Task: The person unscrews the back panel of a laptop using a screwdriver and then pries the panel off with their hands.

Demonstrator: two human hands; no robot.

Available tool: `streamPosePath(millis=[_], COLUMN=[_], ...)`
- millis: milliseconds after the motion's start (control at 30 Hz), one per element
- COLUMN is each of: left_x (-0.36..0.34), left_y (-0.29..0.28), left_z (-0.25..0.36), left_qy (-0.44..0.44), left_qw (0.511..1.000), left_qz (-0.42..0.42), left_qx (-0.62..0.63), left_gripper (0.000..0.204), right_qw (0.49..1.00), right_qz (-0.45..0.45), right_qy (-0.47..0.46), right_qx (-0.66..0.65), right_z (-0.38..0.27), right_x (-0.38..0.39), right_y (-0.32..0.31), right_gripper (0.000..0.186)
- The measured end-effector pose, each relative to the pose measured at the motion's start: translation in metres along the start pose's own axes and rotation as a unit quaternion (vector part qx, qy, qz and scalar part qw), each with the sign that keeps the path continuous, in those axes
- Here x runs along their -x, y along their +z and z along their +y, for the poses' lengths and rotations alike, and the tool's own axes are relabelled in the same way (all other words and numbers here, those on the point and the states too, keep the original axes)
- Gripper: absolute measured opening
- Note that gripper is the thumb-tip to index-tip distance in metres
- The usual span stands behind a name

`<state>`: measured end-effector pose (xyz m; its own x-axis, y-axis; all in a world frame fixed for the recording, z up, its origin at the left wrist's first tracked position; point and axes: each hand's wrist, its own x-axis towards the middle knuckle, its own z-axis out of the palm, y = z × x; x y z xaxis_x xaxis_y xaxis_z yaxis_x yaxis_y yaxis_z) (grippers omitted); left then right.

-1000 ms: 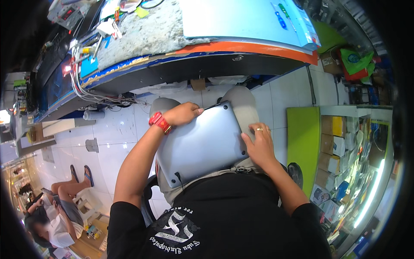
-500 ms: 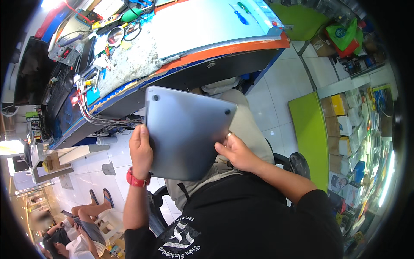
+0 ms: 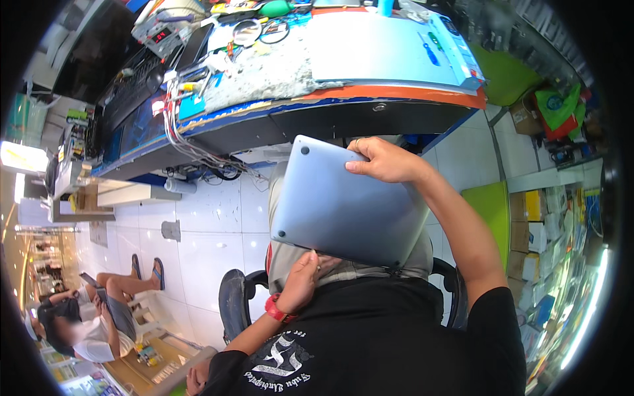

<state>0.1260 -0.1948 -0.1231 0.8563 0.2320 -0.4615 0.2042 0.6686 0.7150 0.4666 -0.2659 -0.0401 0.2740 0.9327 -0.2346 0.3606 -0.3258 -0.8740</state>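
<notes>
A closed grey metal laptop [image 3: 350,204] is held above my lap, its underside with round dark feet facing up. My left hand [image 3: 304,277] grips the edge nearest my body; the thumb lies near the edge and the other fingers are partly hidden. On the far edge, my right hand [image 3: 383,160] has its thumb on the underside, with its remaining fingers curled over the rim and beneath. A red watch [image 3: 280,309] is on my left wrist.
Ahead stands a workbench [image 3: 389,117] bearing a light blue mat [image 3: 370,59], screwdrivers [image 3: 430,53], a magnifier [image 3: 247,32] and cables. Chair armrests [image 3: 236,307] flank me. Two seated people [image 3: 92,330] are at the left; shelves of boxes [image 3: 528,231] stand right.
The laptop has been turned, its underside still up. My right hand has gone from its near right side to the far edge; my left hand now holds the near edge. The view has shifted left.
</notes>
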Motion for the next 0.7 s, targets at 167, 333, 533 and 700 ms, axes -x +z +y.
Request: streamPosePath(millis=[167, 333, 533, 700], left_x=[0.018, 0.037, -0.058, -0.14], left_y=[-0.029, -0.011, -0.009, 0.0], left_z=[0.013, 0.068, 0.087, 0.058], left_qy=[-0.176, -0.15, 0.276, 0.326], left_qw=[0.976, 0.929, 0.653, 0.609], left_qz=[-0.128, -0.033, 0.085, 0.067], left_qx=[-0.013, -0.336, -0.701, -0.72], left_gripper=[0.06, 0.043, 0.047, 0.04], right_qw=[0.993, 0.983, 0.978, 0.908], right_qz=[-0.117, -0.142, -0.016, 0.258], right_qy=[0.003, 0.008, 0.036, -0.094], right_qx=[0.033, 0.113, 0.206, 0.317], right_z=[0.049, 0.079, 0.06, 0.066], right_x=[-0.041, -0.064, -0.045, -0.002], right_y=[0.045, 0.075, 0.105, 0.137], right_gripper=[0.048, 0.051, 0.046, 0.035])
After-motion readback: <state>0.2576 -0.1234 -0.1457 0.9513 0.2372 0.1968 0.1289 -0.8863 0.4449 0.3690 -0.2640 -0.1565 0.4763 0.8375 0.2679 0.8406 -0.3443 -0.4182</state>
